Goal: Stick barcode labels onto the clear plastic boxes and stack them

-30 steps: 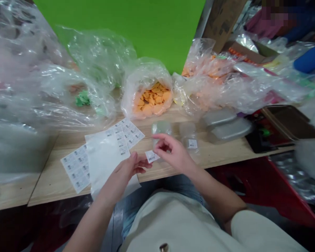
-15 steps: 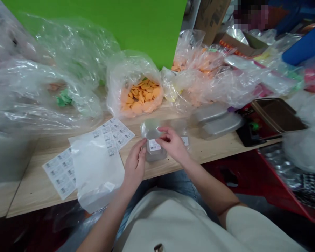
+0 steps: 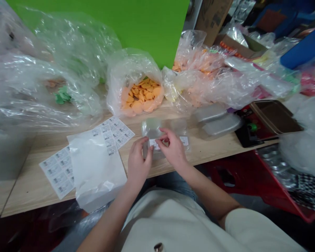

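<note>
Both grips pinch: left hand [image 3: 137, 164] and right hand [image 3: 173, 148] now press barcode label [image 3: 154, 142] onto small clear pouch [image 3: 151, 131] at the surface's near edge; half a second ago it was only just laid on.

Bare tabletop [image 3: 23, 190] shows at the near left corner and in a strip right of the right hand [image 3: 173, 148], toward the grey trays [image 3: 216, 122]. The label sheets [image 3: 60, 171] and white bag [image 3: 96, 168] fill the left middle. Behind, the bag of orange discs [image 3: 139, 94] and crumpled clear bags [image 3: 42, 91] wall off the back edge.
</note>
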{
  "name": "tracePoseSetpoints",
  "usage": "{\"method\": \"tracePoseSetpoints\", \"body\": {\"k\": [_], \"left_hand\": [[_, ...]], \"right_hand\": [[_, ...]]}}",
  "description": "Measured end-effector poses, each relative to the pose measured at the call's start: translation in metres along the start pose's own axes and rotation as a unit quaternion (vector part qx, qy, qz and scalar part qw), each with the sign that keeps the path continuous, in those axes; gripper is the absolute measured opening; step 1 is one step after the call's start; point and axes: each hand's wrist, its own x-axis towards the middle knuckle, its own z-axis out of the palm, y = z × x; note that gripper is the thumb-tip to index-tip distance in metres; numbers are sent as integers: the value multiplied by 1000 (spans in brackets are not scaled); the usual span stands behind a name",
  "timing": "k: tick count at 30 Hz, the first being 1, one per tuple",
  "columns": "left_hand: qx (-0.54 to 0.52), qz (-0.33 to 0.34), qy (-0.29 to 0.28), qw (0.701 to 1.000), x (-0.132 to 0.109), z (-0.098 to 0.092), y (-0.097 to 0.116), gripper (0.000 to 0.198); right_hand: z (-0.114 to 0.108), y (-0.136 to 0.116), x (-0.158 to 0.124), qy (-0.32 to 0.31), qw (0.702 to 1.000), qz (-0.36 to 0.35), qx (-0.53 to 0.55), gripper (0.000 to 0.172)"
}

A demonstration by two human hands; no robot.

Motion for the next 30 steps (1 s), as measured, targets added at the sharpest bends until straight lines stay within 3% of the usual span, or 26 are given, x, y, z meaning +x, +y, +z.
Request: {"method": "tracePoseSetpoints", "body": {"k": [4,6,9,10,12,14,15,17,18,20,23,25,27,28,30], "left_hand": [[-3,-3,-3,1000,0,1,-2,29],[-20,0,-15,1000,0,-1,-3,29],[-39,-10,25,999,2,-15,-3,29],[-45,-33,52,997,2,-22,-2,29],[-91,-114,67,987,4,-38,2,31],[-213,-214,-22,953,6,-54,9,36],[-286,-256,-85,920,7,-59,13,38],[-392,-301,-179,851,8,-64,24,40],[-416,-309,-201,831,9,-63,29,38],[-416,-299,-216,831,11,-56,39,30],[-320,-231,-232,889,16,-49,40,27],[-192,-174,-172,950,21,-54,24,31],[-32,-150,-32,988,28,-68,-8,35],[62,-149,55,985,30,-78,-28,40],[231,-186,180,938,29,-102,-67,49]], "right_hand": [[-6,11,-1,117,990,-43,-70,36],[-10,12,-3,50,990,-112,-68,41],[-12,8,-5,-125,966,-215,-75,55],[-12,6,-5,-149,961,-222,-71,58],[-13,1,-6,-136,968,-208,-41,60],[-14,-5,-6,-113,973,-204,5,65],[-16,-8,-7,-108,972,-207,26,68],[-21,-15,-9,-110,968,-219,54,70],[-25,-18,-11,-114,966,-225,60,70],[-35,-23,-13,-120,964,-232,56,72],[-57,-15,-11,-111,969,-216,34,74],[-74,4,-7,-88,981,-172,7,71],[-87,35,-2,-79,988,-128,-36,65],[-92,53,0,-88,987,-117,-61,61],[-94,87,0,-127,979,-122,-102,54]]}}
